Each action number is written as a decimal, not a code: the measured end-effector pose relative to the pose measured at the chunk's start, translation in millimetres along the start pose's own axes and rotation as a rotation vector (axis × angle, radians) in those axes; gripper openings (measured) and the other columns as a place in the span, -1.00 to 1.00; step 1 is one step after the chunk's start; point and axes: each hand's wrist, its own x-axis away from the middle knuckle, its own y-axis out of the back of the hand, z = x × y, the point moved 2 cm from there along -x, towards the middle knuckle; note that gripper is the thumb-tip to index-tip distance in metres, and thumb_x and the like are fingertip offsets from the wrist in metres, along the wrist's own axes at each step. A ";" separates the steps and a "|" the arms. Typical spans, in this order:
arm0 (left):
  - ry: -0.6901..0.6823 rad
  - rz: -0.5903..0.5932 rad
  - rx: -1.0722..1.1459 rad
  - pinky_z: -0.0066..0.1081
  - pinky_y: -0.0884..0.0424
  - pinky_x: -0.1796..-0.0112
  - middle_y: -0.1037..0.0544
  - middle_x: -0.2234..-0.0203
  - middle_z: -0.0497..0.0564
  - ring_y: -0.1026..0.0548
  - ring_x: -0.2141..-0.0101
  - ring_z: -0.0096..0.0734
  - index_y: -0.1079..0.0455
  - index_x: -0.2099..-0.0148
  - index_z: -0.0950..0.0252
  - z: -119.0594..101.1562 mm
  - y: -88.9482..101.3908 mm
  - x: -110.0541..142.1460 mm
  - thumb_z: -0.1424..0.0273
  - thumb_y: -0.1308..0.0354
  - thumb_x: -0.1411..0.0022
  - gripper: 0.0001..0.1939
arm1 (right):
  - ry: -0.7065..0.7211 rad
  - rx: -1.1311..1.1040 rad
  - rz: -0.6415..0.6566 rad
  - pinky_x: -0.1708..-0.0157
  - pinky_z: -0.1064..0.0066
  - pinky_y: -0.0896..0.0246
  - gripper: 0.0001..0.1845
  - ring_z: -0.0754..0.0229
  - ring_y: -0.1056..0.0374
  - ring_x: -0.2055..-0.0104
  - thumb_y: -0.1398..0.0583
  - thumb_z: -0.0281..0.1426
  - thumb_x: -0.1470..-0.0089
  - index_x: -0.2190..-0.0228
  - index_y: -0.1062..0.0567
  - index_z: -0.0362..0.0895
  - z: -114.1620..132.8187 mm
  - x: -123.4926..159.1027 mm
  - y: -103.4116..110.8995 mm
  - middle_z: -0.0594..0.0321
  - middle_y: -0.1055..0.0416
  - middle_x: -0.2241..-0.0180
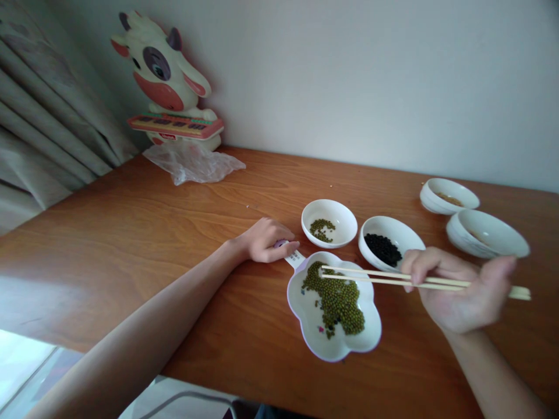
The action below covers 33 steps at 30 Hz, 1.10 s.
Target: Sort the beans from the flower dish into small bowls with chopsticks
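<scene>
My left hand [271,241] is closed round the short handle of a flower-shaped white dish [309,317] with a lilac rim. Green mung beans [340,302] lie heaped in the dish, with a few dark and pink specks among them. My right hand [458,288] grips a pair of pale chopsticks [375,276], held nearly level. Their tips are over the beans at the dish's upper left; whether they touch the beans I cannot tell. Just behind the dish stand a white bowl [347,224] with some mung beans and another bowl [408,233] with black beans [383,249].
Two more white bowls, a far one [430,201] and a nearer one [463,235], stand at the right with yellowish contents. A cow toy keyboard [174,125] and a crumpled plastic bag [192,163] sit at the back left. The wooden table [174,233] meets the wall.
</scene>
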 end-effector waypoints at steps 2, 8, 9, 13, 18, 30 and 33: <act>0.004 0.003 -0.007 -0.36 -0.16 0.47 -0.45 0.56 -0.03 -0.33 0.54 -0.46 -0.27 0.48 0.26 0.0 0.2 0.0 0.23 0.05 -0.48 -0.56 | -0.009 0.032 0.031 0.44 0.19 -0.16 -0.02 0.07 -0.30 0.53 0.30 0.32 -0.23 0.58 -0.58 -0.02 -0.1 1.8 -1.9 0.16 -0.38 0.64; 0.007 0.015 -0.011 -0.37 -0.17 0.46 -0.46 0.55 -0.02 -0.34 0.53 -0.45 -0.27 0.47 0.26 0.5 0.1 -0.2 0.22 0.07 -0.48 -0.55 | 0.011 0.074 0.045 0.47 0.23 -0.13 -0.02 0.10 -0.29 0.54 0.31 0.29 -0.26 0.61 -0.56 -0.02 -2.0 2.1 -5.7 0.18 -0.38 0.65; 0.005 0.017 -0.010 -0.37 -0.17 0.46 -0.46 0.55 -0.02 -0.34 0.53 -0.45 -0.27 0.47 0.26 0.5 0.0 -0.3 0.22 0.07 -0.48 -0.55 | 0.017 0.068 0.041 0.48 0.23 -0.12 -0.03 0.10 -0.29 0.55 0.31 0.28 -0.27 0.61 -0.56 -0.02 -2.1 2.0 -6.4 0.18 -0.38 0.66; 0.007 0.016 -0.004 -0.37 -0.16 0.46 -0.45 0.55 -0.02 -0.34 0.53 -0.46 -0.26 0.47 0.26 0.5 -0.3 -0.3 0.23 0.06 -0.48 -0.56 | 0.029 0.046 0.017 0.49 0.23 -0.14 -0.05 0.11 -0.29 0.56 0.27 0.24 -0.31 0.63 -0.58 -0.01 -2.6 2.7 -8.5 0.18 -0.38 0.68; 0.010 0.008 -0.002 -0.37 -0.15 0.46 -0.45 0.55 -0.03 -0.33 0.54 -0.46 -0.25 0.47 0.26 0.8 -0.5 0.5 0.23 0.05 -0.48 -0.57 | 0.026 0.043 -0.027 0.52 0.23 -0.13 -0.05 0.09 -0.28 0.60 0.26 0.22 -0.33 0.64 -0.60 -0.01 -4.1 4.3 -9.4 0.16 -0.36 0.71; -0.007 -0.007 0.011 -0.37 -0.16 0.47 -0.46 0.56 -0.02 -0.34 0.54 -0.46 -0.28 0.48 0.26 -0.1 0.5 -0.2 0.25 0.03 -0.46 -0.57 | -0.012 0.062 0.024 0.53 0.24 -0.11 -0.01 0.10 -0.28 0.58 0.31 0.31 -0.24 0.62 -0.57 -0.01 -2.7 2.8 -8.9 0.17 -0.38 0.68; -0.005 -0.008 0.013 -0.37 -0.16 0.47 -0.45 0.56 -0.02 -0.33 0.54 -0.46 -0.27 0.48 0.26 -0.1 0.5 -0.2 0.25 0.03 -0.46 -0.57 | -0.007 0.066 0.026 0.52 0.24 -0.11 -0.03 0.10 -0.27 0.57 0.31 0.28 -0.27 0.62 -0.56 -0.02 -2.9 2.5 -10.1 0.17 -0.37 0.69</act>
